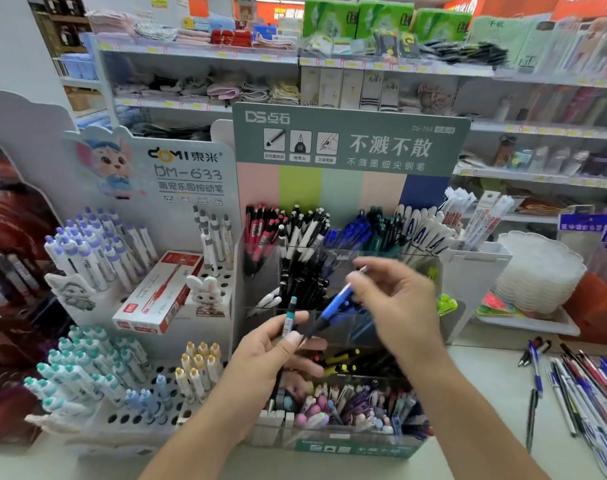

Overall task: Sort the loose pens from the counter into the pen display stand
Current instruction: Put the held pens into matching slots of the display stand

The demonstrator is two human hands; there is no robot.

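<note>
- the left hand (pixel 272 355) is raised in front of the pen display stand (pixel 333 344), fingers and thumb curled around a teal pen (pixel 289 318) held nearly upright, its cap end pointing up.
- the right hand (pixel 395 306) is blurred; its fingers pinch a blue pen (pixel 336 304) that slants from upper right to lower left, its dark lower end close to the left thumb.
- both pens sit in front of the stand's middle tier, just below the top row of clear compartments.
- that top row holds red, black-and-white, blue, teal and white pens grouped by colour, under a green header card (pixel 350 142).
- the lower tiers hold yellow-tipped dark pens and, at the front, a mix of pastel pens.
- loose pens (pixel 582 386) lie scattered on the white counter (pixel 485 393) at the right, well apart from the stand; they are blue, red, black and white.
- to the left stands a white peg-hole display (pixel 139 341) with purple, teal, yellow and light-blue capped pens, and a red-and-white box (pixel 158 294) lying on it.
- shelves of packaged goods (pixel 364 64) fill the background.
</note>
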